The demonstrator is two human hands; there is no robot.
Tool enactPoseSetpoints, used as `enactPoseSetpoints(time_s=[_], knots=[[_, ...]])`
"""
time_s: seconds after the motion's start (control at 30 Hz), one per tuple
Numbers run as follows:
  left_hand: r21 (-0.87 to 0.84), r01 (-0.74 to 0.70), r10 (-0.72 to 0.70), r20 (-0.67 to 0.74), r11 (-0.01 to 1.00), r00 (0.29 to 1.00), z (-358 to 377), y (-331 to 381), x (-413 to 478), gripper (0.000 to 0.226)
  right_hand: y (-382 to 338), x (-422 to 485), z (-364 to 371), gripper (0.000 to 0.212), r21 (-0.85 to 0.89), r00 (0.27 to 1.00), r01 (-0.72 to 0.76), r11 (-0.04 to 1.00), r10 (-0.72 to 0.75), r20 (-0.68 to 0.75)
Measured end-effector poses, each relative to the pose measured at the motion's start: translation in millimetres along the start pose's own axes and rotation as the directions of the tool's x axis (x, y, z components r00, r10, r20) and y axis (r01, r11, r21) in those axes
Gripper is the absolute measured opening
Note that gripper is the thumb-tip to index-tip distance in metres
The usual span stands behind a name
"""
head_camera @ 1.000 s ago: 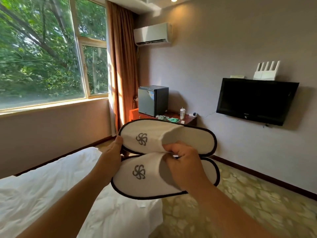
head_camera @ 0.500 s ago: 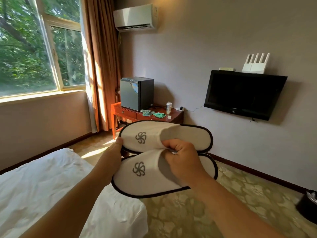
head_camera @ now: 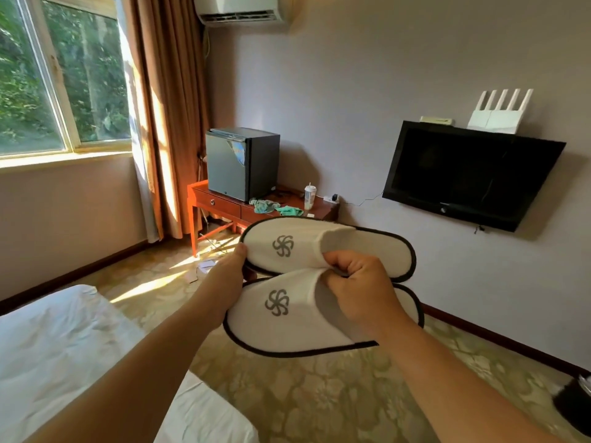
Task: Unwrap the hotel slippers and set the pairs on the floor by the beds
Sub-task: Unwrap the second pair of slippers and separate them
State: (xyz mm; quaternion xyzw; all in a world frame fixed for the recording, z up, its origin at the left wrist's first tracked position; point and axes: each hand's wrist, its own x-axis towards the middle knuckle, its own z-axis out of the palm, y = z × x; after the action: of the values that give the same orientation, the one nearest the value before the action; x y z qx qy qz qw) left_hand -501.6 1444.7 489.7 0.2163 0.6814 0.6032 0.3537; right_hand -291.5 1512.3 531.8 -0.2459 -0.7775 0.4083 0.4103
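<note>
I hold two white hotel slippers with black trim and grey pinwheel logos, side by side in the air above the carpet. The far slipper (head_camera: 294, 247) and the near slipper (head_camera: 287, 318) both point left. My left hand (head_camera: 228, 282) grips them at the toe ends, thumb on top of the far one. My right hand (head_camera: 359, 290) pinches the upper edges of both at their openings. No wrapper is on them. A white bed (head_camera: 64, 356) lies at the lower left.
Patterned green carpet (head_camera: 319, 398) covers the floor ahead. A red-brown desk (head_camera: 220, 204) with a mini fridge (head_camera: 241, 163), a cup and cloths stands against the wall. A TV (head_camera: 470, 174) hangs at right. A dark bin (head_camera: 575, 404) sits at the right edge.
The view has swung right and down: the window has slid to the left and more floor and the bin show. Both hands keep the same grip on the slippers.
</note>
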Motion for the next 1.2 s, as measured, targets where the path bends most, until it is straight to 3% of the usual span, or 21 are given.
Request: enactPoseSetpoints(time_s=[0.23, 0.47, 0.73, 0.93, 1.2], knots=[[0.038, -0.076, 0.077, -0.019, 0.996, 0.997, 50, 16, 94, 0.042, 70, 96, -23, 0.044, 0.012, 0.999, -0.006, 1.0, 0.006, 0.043], [0.017, -0.066, 0.068, -0.181, 0.998, 0.981, 89, 26, 179, 0.047, 137, 205, -37, 0.05, 0.062, 0.982, 0.025, 0.998, -0.036, 0.187], [0.002, -0.029, 0.028, -0.324, 1.0, 0.946, 82, 31, 259, 0.051, 187, 301, -11, 0.027, 0.101, 0.942, 0.023, 0.995, -0.055, 0.331], [-0.088, 0.02, -0.051, -0.37, 0.996, 0.927, 75, 42, 345, 0.06, 220, 385, 20, 0.027, 0.085, 0.924, 0.058, 0.995, -0.086, 0.373], [-0.146, 0.023, -0.074, -0.35, 0.989, 0.934, 50, 66, 479, 0.054, 262, 501, 76, 0.026, 0.055, 0.918, 0.057, 0.997, -0.074, 0.39]])
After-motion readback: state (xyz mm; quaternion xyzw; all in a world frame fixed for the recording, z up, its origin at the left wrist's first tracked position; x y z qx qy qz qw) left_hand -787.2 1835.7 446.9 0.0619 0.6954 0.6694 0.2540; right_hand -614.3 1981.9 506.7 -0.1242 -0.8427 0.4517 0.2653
